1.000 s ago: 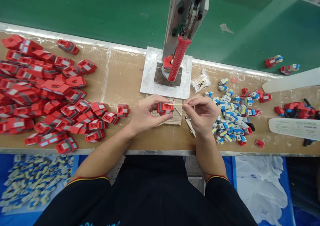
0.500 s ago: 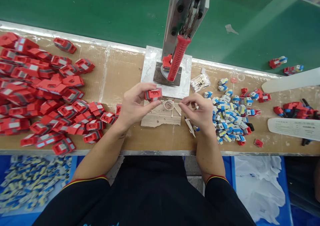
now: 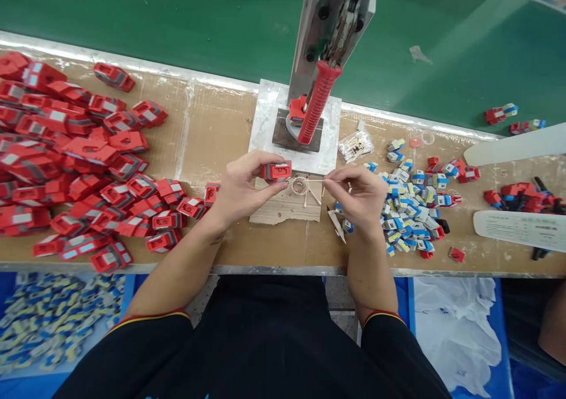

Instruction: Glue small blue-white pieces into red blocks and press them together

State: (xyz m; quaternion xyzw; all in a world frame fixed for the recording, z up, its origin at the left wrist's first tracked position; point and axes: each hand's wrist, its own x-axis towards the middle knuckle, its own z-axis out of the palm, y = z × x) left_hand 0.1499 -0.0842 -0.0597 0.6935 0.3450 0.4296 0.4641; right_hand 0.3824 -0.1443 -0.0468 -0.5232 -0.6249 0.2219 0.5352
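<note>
Your left hand (image 3: 243, 187) is closed on a red block (image 3: 277, 171), index finger along its far edge and thumb along its near edge, the recessed face turned up. The forearm runs obliquely inward from the lower left. Your right hand (image 3: 360, 193) pinches a thin stick (image 3: 317, 180) between thumb and fingertips, remaining fingers curled, forearm nearly upright in the view. The stick points left to a small round dish (image 3: 299, 185); whether its tip touches cannot be told. The dish sits on a torn cardboard piece (image 3: 283, 210), with the red block held just beyond its left side. Farther out on the surface (image 3: 221, 122) stand a red-handled press (image 3: 316, 104), a heap of red blocks (image 3: 57, 163) at left, and blue-and-white parts (image 3: 404, 204) at right.
</note>
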